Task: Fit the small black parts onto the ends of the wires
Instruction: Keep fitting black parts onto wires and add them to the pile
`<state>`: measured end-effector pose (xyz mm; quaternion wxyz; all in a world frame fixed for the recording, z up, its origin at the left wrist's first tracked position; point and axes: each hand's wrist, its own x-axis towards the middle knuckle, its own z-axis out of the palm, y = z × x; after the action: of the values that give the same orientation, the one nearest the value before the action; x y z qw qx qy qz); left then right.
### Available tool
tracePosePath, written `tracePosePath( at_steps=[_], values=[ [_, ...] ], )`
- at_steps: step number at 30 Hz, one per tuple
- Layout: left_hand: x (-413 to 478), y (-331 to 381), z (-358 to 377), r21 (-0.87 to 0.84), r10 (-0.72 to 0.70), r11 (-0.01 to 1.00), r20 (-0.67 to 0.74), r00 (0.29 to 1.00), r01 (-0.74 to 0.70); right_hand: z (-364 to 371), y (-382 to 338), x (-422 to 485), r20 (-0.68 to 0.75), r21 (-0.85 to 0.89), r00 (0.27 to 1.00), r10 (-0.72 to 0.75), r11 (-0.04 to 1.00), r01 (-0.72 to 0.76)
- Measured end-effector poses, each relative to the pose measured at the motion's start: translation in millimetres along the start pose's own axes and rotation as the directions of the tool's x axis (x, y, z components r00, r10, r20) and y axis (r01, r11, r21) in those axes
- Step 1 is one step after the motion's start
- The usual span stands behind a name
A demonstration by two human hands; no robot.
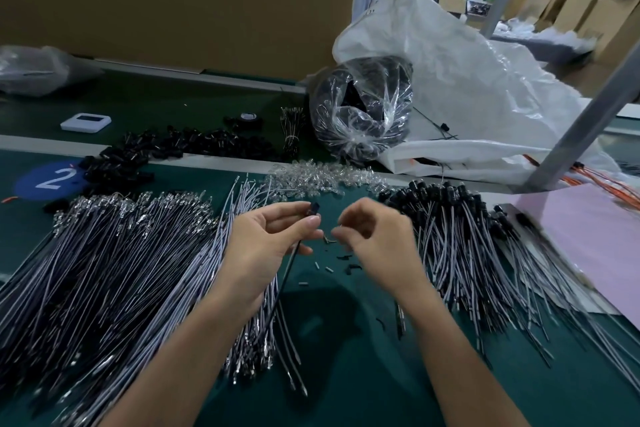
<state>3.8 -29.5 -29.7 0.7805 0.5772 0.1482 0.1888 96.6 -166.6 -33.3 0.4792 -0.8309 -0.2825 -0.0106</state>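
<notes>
My left hand (266,239) pinches a small black part (313,209) between thumb and fingertips, and a dark wire (288,270) runs down from that hand. Just to its right, my right hand (372,239) has its fingers curled, pinching something tiny at its fingertips that is too small to name. A big pile of grey wires with metal ends (114,263) lies on the left. Wires with black parts fitted (460,232) are heaped on the right. Loose black parts (145,156) lie at the back left.
Small clear parts (322,177) are heaped behind my hands. A clear bag of black items (360,111) and a large white sack (467,87) stand at the back right. A grey post (585,118), a pink sheet (588,239) and black scraps (346,263) are nearby.
</notes>
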Motion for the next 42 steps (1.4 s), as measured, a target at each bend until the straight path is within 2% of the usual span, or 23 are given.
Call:
tracePosePath(
  at_steps=[3, 6, 12, 19, 23, 31, 38, 42],
  values=[
    [0, -2, 1, 0.019, 0.033, 0.999, 0.027, 0.999, -0.033, -11, -1, -2, -0.061, 0.376, 0.997, 0.055, 0.926, -0.028],
    [0, -4, 4, 0.049, 0.021, 0.999, 0.065, 0.998, -0.024, -14, -5, -2, -0.082, 0.526, 0.996, 0.039, 0.85, 0.01],
    [-3, -4, 8, 0.131, 0.071, 0.987, 0.133, 0.989, -0.089, -13, -6, -2, -0.071, 0.406, 0.997, -0.034, 0.912, 0.06],
    [-4, -7, 6, 0.287, 0.182, 0.931, 0.174, 0.968, -0.226, -19, -4, -3, 0.028, 0.315, 0.997, -0.065, 0.948, 0.053],
    [-4, -8, 7, 0.338, 0.202, 0.904, 0.205, 0.958, -0.263, -28, -2, -2, 0.156, 0.378, 0.984, -0.082, 0.926, 0.017],
    [-5, -10, 8, 0.239, 0.192, 0.941, 0.211, 0.958, -0.241, -29, -2, -6, 0.216, 0.463, 0.972, -0.093, 0.886, -0.018],
    [-9, -11, 10, 0.12, 0.181, 0.969, 0.243, 0.953, -0.215, -29, -6, -9, 0.202, 0.525, 0.973, -0.109, 0.851, -0.014],
    [-15, -13, 21, 0.093, 0.064, 0.991, 0.338, 0.939, -0.101, -37, -8, -13, 0.249, 0.476, 0.963, -0.103, 0.879, -0.029]
  ],
)
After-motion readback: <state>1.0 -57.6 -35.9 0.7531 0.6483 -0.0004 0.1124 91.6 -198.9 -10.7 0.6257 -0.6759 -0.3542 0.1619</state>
